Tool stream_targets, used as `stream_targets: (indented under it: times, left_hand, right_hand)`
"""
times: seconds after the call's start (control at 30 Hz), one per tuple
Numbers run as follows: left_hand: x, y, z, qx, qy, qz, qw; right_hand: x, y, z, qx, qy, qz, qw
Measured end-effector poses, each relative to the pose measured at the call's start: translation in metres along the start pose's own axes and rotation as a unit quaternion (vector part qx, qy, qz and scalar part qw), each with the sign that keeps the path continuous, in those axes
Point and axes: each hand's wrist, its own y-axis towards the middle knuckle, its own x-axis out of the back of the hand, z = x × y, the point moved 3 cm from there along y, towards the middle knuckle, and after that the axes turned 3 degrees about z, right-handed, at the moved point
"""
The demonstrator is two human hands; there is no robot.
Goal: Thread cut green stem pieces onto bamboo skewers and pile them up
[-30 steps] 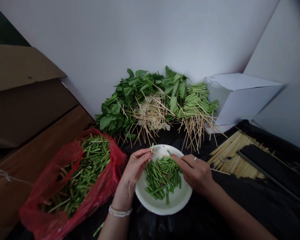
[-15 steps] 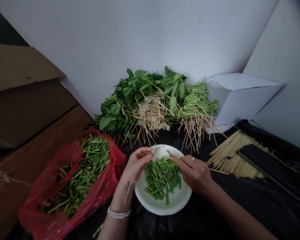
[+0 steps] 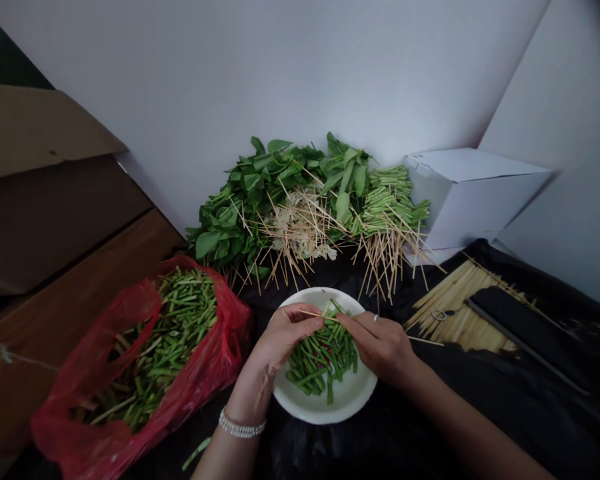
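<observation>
While our left hand (image 3: 286, 337) and right hand (image 3: 384, 343) both pinch the thin stick (image 3: 329, 318), a pale green piece (image 3: 329, 307) sits between our grips; we cannot tell whether it is pierced. If either pinch slips, the stick could prick us, or the piece could fall into the bowl (image 3: 325, 414) beneath our grip.

Skewer (image 3: 308, 313) pale tan; cut stems (image 3: 313, 363) green; bowl (image 3: 353, 400) plain white; bag (image 3: 227, 340) red; sheeting (image 3: 520, 400) black; carton (image 3: 45, 220) brown.
</observation>
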Motion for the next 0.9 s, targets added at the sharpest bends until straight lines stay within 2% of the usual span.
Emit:
stream_targets:
  times: [0.1,0.2,0.23,0.3,0.37,0.47,0.57,0.67,0.73,0.8,0.9]
  left_hand:
    - [-0.008,-0.002,-0.001,-0.009,0.028,0.034,0.999]
    - [-0.002,-0.006,-0.009,-0.037,0.093,0.062,0.993]
    - [0.004,-0.008,-0.013,-0.058,0.133,0.049,0.988]
    - [0.017,-0.012,-0.02,-0.11,0.226,-0.015,0.968]
    - [0.024,-0.016,-0.024,-0.156,0.34,-0.039,0.927]
    - [0.021,-0.021,-0.019,-0.194,0.509,0.012,0.839]
    - [0.014,-0.024,-0.009,-0.192,0.632,0.06,0.748]
    - [0.01,-0.023,-0.004,-0.174,0.707,0.075,0.681]
    - [0.008,-0.021,-0.002,-0.169,0.737,0.069,0.651]
    - [0.007,-0.02,-0.002,-0.172,0.75,0.061,0.636]
    - [0.006,-0.02,-0.003,-0.181,0.74,0.06,0.645]
  right_hand:
    - [0.0,0.001,-0.001,0.004,0.02,-0.001,1.0]
    - [0.001,0.001,-0.004,-0.011,0.014,-0.013,1.0]
    - [0.002,0.001,-0.006,-0.021,0.006,-0.017,1.0]
    - [0.002,0.0,-0.009,-0.041,-0.008,-0.02,0.999]
    - [0.001,-0.001,-0.011,-0.052,-0.013,-0.014,0.998]
    - [0.0,-0.001,-0.011,-0.055,-0.011,-0.002,0.998]
    - [-0.001,-0.001,-0.011,-0.056,-0.006,0.0,0.998]
    - [-0.002,-0.001,-0.011,-0.053,0.001,0.0,0.999]
    - [-0.002,-0.001,-0.011,-0.049,0.002,-0.002,0.999]
    - [-0.002,-0.002,-0.011,-0.048,0.0,-0.005,0.999]
    - [-0.002,-0.002,-0.012,-0.054,-0.001,-0.005,0.999]
